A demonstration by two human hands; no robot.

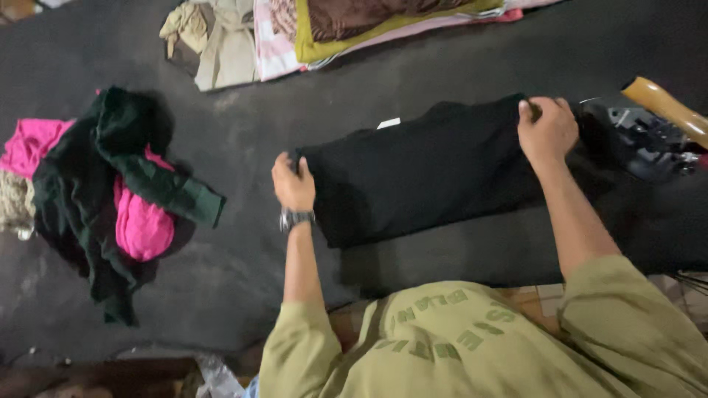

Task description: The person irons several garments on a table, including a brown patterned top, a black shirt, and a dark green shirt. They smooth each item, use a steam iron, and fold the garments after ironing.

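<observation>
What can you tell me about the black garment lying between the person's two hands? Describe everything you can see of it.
The black garment is a plain dark fabric piece, folded into a rough rectangle and lying flat on the dark grey surface. A small white tag shows at its far edge. The left hand grips its left end, the right hand pinches its far right corner. Its right end lies near a dark iron.

I'm over a dark padded table (243, 140): folded black garment (428, 173) middle, green-pink clothes heap (110, 199) left, folded stack (332, 29) far, iron (649, 136) right.
</observation>
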